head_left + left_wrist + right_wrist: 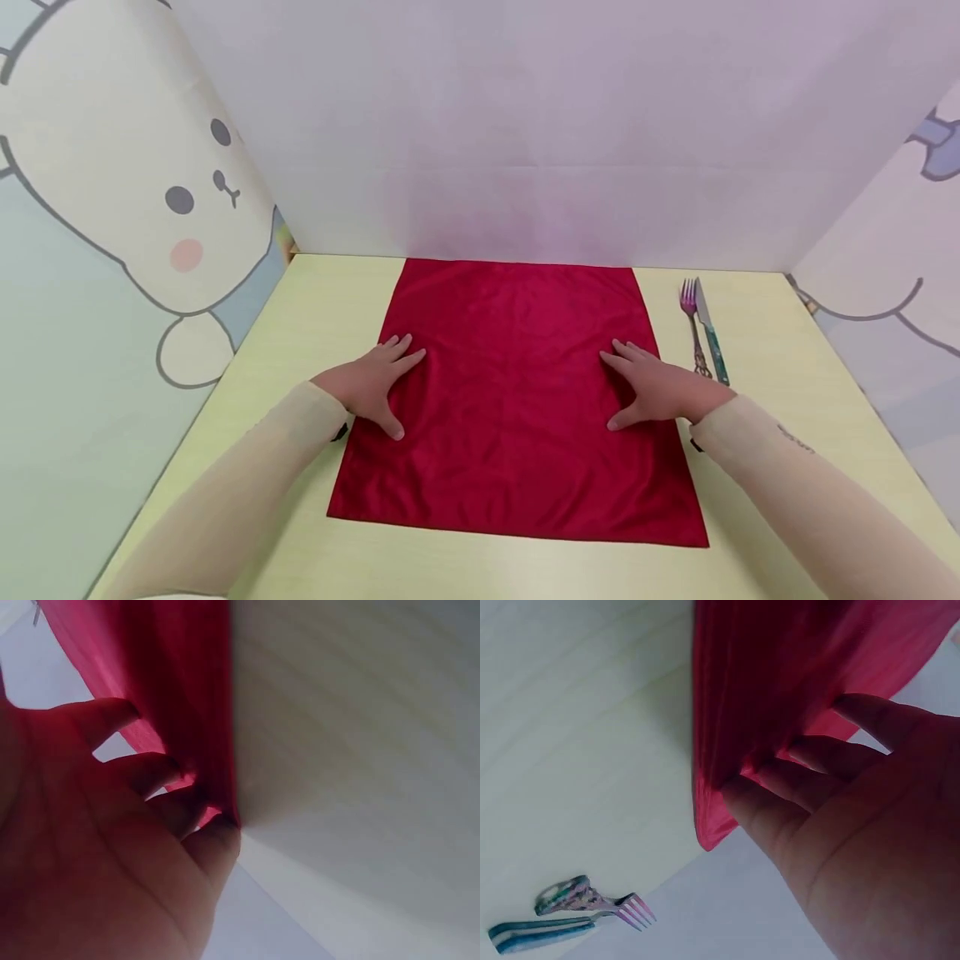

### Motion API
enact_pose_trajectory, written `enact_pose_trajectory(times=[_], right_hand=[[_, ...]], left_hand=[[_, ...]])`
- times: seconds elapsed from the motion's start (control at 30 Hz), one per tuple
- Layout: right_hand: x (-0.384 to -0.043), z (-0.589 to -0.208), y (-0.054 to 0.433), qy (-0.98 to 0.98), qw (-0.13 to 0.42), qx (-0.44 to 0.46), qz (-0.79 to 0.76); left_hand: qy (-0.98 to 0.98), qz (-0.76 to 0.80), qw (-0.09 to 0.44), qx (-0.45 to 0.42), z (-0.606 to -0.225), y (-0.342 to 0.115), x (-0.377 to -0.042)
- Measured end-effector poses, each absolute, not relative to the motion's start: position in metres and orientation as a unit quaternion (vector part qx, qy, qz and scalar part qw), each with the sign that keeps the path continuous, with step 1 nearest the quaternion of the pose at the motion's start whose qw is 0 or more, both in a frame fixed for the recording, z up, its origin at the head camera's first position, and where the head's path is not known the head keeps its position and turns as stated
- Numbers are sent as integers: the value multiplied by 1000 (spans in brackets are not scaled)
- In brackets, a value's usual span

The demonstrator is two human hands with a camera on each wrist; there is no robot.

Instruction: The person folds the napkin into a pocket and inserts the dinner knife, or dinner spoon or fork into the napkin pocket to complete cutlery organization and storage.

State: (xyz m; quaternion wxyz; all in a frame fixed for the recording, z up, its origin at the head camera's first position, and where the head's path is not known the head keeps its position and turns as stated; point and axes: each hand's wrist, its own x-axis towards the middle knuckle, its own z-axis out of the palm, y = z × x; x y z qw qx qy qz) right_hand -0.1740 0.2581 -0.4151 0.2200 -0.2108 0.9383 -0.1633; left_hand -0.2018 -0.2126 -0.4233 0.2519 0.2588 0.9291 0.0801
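Observation:
A dark red cloth (510, 400) lies spread almost flat on the table, with light wrinkles across it. On its left side my left hand (378, 383) rests with fingers spread, and in the left wrist view the fingertips (221, 829) touch the cloth near its edge. My right hand (652, 383) lies mirrored on the right side, fingers apart. The right wrist view shows those fingertips (735, 787) pressing on the red fabric (772, 667). Neither hand grips anything.
Right of the cloth, a fork (692, 321) and a knife (708, 329) with a green handle lie side by side, close to my right hand. A pale wall (540, 142) rises behind the table (330, 300). Cartoon-printed panels (97, 275) flank both sides.

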Motion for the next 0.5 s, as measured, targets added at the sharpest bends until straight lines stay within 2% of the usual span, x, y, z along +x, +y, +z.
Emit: enact_pose_trajectory(times=[0.5], right_hand=[[-171,-424,271,936,199,-210,-201]], left_hand=[[928,84,255,258,-426,-214,-203]])
